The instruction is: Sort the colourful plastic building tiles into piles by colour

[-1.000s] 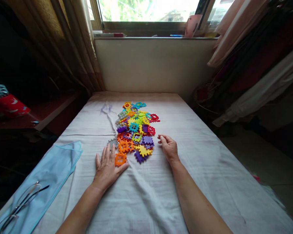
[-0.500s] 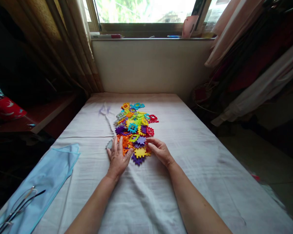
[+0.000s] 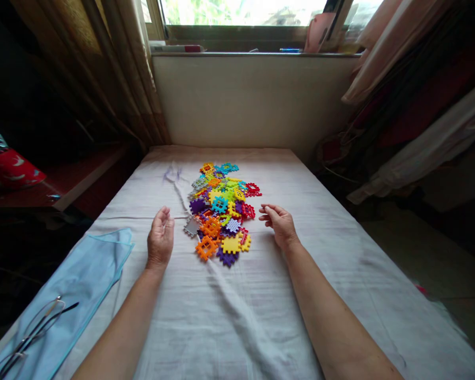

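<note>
A loose heap of plastic interlocking toy pieces (image 3: 226, 196) lies on the white cloth, in many colours, with notched edges. Left of it, apart from the pieces, is my left hand (image 3: 160, 240), open and turned palm inward with nothing in it. A grey piece (image 3: 192, 226) is the one nearest to that hand. On the right side my right hand (image 3: 279, 224) hovers beside the heap, its fingers loosely apart and holding nothing; a red piece (image 3: 248, 211) lies closest to it. At the near end are an orange piece (image 3: 206, 247) and a yellow piece (image 3: 230, 244).
A white cloth (image 3: 253, 316) with creases covers the table. Eyeglasses (image 3: 35, 330) rest on a light blue cloth (image 3: 91, 274) at left. A pink cup (image 3: 319, 32) stands on the window sill. Curtains (image 3: 114, 74) hang at left, clothes (image 3: 423, 105) at right.
Both hands have come off the toy pieces and moved apart, the left one to the left, the right one to the right. Orange and grey pieces formerly under the left hand now show.
</note>
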The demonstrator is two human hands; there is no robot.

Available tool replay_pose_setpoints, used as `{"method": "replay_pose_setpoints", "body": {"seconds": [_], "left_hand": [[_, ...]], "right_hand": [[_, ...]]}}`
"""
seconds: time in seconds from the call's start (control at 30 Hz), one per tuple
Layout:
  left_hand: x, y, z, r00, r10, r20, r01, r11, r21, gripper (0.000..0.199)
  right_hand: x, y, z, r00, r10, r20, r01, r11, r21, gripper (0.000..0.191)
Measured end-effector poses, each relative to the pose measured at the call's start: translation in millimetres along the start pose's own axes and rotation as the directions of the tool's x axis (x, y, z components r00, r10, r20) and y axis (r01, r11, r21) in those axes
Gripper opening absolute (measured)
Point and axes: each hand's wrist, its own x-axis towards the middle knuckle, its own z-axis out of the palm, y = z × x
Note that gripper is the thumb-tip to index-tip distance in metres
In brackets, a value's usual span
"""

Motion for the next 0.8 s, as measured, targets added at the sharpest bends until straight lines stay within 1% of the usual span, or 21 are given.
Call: {"method": "replay_pose_setpoints", "body": {"seconds": [0.07,0.1,0.13,0.17,0.2,0.23,0.27,0.3,0.37,0.47,0.6,0.67,0.73,0.8], "left_hand": [[20,2,1.1,0.991,-0.07,-0.111,0.059,0.994,-0.096,0.027],[28,2,1.5,0.981,-0.129,-0.144,0.106,0.982,-0.158,0.024],[34,3,1.4,0.968,-0.206,-0.142,0.169,0.958,-0.233,0.021],[38,4,0.7,0.952,-0.291,-0.101,0.245,0.915,-0.321,0.02],[40,4,-0.7,0.93,-0.367,-0.024,0.325,0.851,-0.413,0.023],[41,5,-2.9,0.906,-0.417,0.068,0.393,0.773,-0.498,0.029],[42,5,-5.7,0.884,-0.441,0.154,0.444,0.691,-0.57,0.035],[42,4,-8.7,0.87,-0.444,0.213,0.47,0.62,-0.628,0.04],[43,2,-14.5,0.859,-0.44,0.263,0.483,0.522,-0.703,0.043],[46,-5,-20.1,0.832,-0.463,0.305,0.517,0.448,-0.729,0.04],[50,-12,-22.8,0.815,-0.449,0.368,0.55,0.394,-0.737,0.037],[51,-13,-23.5,0.811,-0.44,0.385,0.558,0.385,-0.735,0.037],[52,-12,-23.8,0.81,-0.447,0.38,0.559,0.393,-0.73,0.038],[52,-11,-23.6,0.806,-0.466,0.365,0.561,0.404,-0.722,0.038]], "right_hand": [[4,-2,5,0.999,-0.02,0.038,0.021,0.999,-0.035,0.044],[4,-1,8,0.997,-0.036,0.07,0.04,0.997,-0.064,0.044],[3,2,12,0.993,-0.054,0.1,0.064,0.994,-0.092,0.044],[1,6,15,0.99,-0.074,0.122,0.089,0.989,-0.118,0.043],[-1,11,17,0.986,-0.096,0.134,0.115,0.983,-0.14,0.042],[-2,17,19,0.983,-0.118,0.137,0.14,0.977,-0.159,0.04],[-4,22,20,0.981,-0.137,0.136,0.161,0.971,-0.178,0.039],[-5,26,21,0.979,-0.152,0.136,0.177,0.964,-0.199,0.037],[-5,33,20,0.973,-0.174,0.15,0.208,0.946,-0.25,0.033],[-5,36,19,0.953,-0.215,0.212,0.277,0.902,-0.332,0.028],[-11,35,22,0.916,-0.279,0.289,0.384,0.82,-0.424,0.022],[-15,34,23,0.899,-0.297,0.322,0.421,0.787,-0.451,0.02],[-18,33,23,0.886,-0.293,0.36,0.442,0.768,-0.463,0.021],[-21,33,23,0.874,-0.282,0.396,0.456,0.756,-0.469,0.028]]}}
